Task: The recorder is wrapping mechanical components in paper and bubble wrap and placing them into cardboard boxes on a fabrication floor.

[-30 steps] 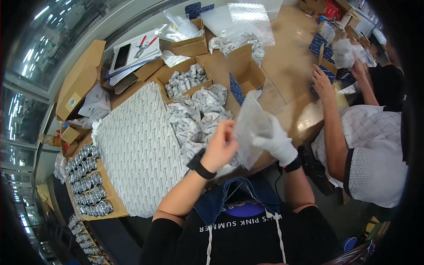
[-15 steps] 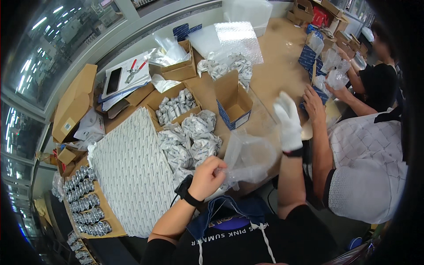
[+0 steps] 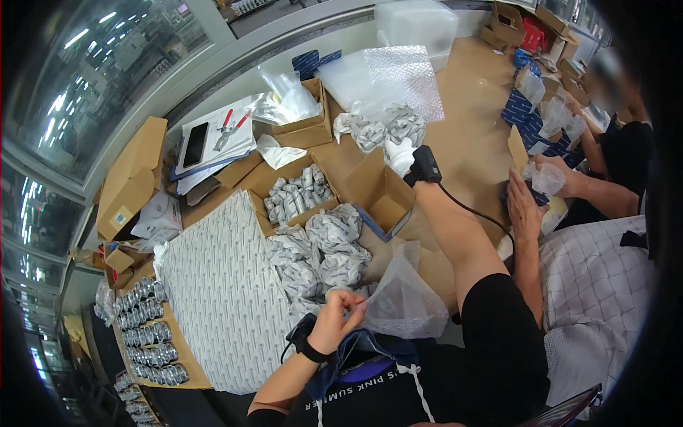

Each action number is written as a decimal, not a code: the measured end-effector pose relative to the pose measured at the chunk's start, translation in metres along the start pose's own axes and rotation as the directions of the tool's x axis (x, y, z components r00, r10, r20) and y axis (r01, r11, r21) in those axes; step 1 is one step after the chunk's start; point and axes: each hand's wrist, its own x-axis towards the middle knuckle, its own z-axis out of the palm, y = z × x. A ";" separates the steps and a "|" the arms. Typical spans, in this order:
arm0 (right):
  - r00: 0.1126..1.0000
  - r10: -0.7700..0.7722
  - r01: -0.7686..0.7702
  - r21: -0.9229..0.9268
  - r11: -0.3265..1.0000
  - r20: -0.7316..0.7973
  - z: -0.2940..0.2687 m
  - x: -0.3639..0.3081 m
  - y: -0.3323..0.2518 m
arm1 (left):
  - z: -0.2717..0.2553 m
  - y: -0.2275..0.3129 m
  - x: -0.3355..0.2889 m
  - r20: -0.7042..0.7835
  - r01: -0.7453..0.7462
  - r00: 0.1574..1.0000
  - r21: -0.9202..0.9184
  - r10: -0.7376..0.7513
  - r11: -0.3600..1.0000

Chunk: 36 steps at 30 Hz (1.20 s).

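My left hand (image 3: 337, 317), bare, pinches the edge of a clear plastic bag (image 3: 409, 302) that hangs open and slack in front of my body. My right hand (image 3: 400, 155), in a white glove, is stretched over the table with its fingers apart, at the near side of some paper-wrapped bundles (image 3: 405, 124). Whether it bears on a bundle is hard to see. Just nearer than that glove stands an open blue-and-brown carton (image 3: 377, 188). More paper-wrapped bundles (image 3: 334, 238) lie in a heap left of the bag.
A box of small wrapped pieces (image 3: 295, 196) sits left of the carton. A patterned paper stack (image 3: 217, 292) and rows of metal rings (image 3: 151, 333) fill the left. Bubble wrap (image 3: 405, 78) lies at the back. At right, a co-worker's hand (image 3: 525, 210) is near blue boxes (image 3: 523, 110).
My right hand has swung left and away from me, from beside the co-worker to the far bundles. My left hand still holds the bag, which now hangs fuller and lower. The view has shifted slightly.
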 end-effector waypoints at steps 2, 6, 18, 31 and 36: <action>0.998 0.051 -0.051 0.002 0.999 0.039 0.005 -0.005 -0.001 | 0.000 0.006 0.001 0.017 0.021 1.000 -0.008 -0.021 1.000; 0.992 0.113 -0.112 -0.016 0.994 0.051 -0.028 -0.050 -0.006 | -0.007 0.003 -0.009 -0.034 -0.058 0.998 -0.002 0.058 0.998; 0.900 0.424 -0.433 0.089 0.897 0.102 -0.055 -0.139 0.019 | -0.017 0.046 -0.010 0.240 -0.319 0.937 0.298 0.253 0.900; 0.992 0.097 0.123 0.837 -0.533 -0.084 -0.210 -0.313 -0.075 | 0.047 0.032 0.025 0.346 -0.438 0.876 0.283 0.335 0.854; 0.999 -0.029 -0.046 0.850 -0.524 0.036 -0.188 -0.362 -0.083 | 0.045 0.040 0.028 0.707 -0.098 0.656 -0.268 0.265 0.958</action>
